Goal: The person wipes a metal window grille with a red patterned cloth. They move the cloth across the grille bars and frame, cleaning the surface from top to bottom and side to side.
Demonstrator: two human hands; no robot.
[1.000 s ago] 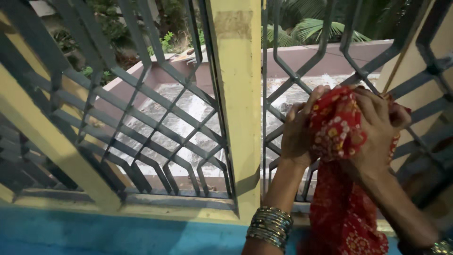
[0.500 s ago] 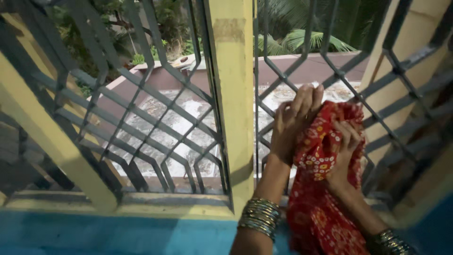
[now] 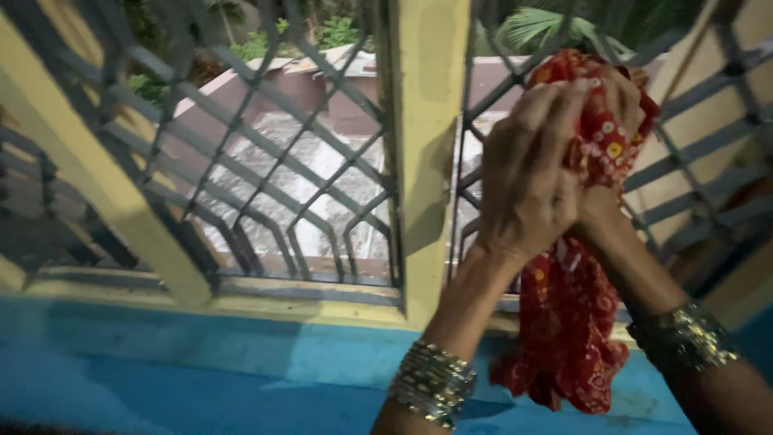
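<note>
A red floral cloth [image 3: 568, 318] hangs bunched in front of a grey metal window grille [image 3: 266, 161]. My left hand [image 3: 527, 181] is wrapped over the upper bunch of the cloth, fingers curled on it. My right hand [image 3: 616, 113] grips the same bunch from the right, mostly hidden behind the left hand and the fabric. Both wrists carry stacked metal bangles [image 3: 431, 383]. The cloth's tail drops down past the blue sill.
A yellow window post [image 3: 431, 153] stands just left of my hands. A blue painted ledge [image 3: 201, 362] runs along the bottom. Beyond the grille lie a pale rooftop [image 3: 306, 153] and green plants.
My hands have lifted the bunched cloth higher against the grille. My left hand, flat against it half a second ago, now curls over the bunch, and both hands appear closer.
</note>
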